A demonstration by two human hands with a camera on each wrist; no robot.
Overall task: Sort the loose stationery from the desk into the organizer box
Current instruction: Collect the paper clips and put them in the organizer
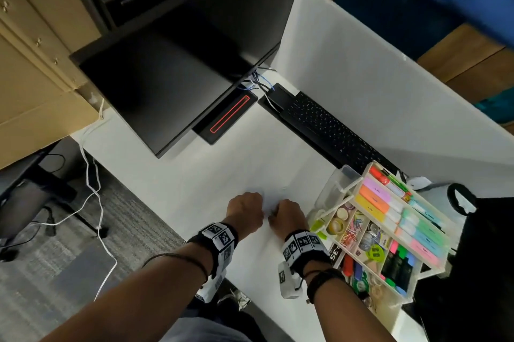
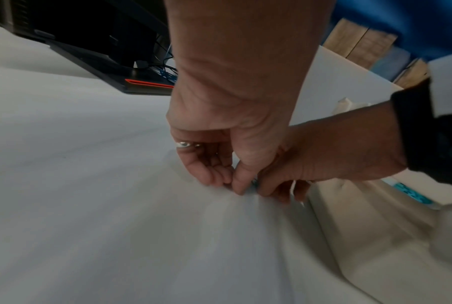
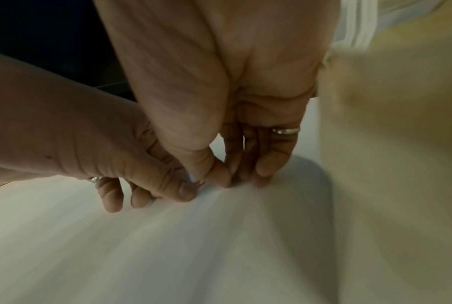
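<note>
Two hands, left hand (image 1: 246, 209) and right hand (image 1: 288, 216), fingers curled, pinched together on a tiny blurred item (image 2: 255, 183) on white desk (image 1: 222, 174), left of organizer box (image 1: 358, 183).

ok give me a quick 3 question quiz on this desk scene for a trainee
1. True or false: both hands are down at the white desk, fingertips close together.
2. Where does the organizer box stand relative to the hands? A) to the person's left B) to the person's right C) behind the monitor
3. Fill in: the long pastel highlighters lie in the box's ____ tray.

Key
1. True: the left hand and right hand meet at the desk, fingers curled around something tiny; what it is cannot be told.
2. B: the organizer box stands to the right of the hands.
3. Upper: the highlighters lie in the raised top tray.
</note>
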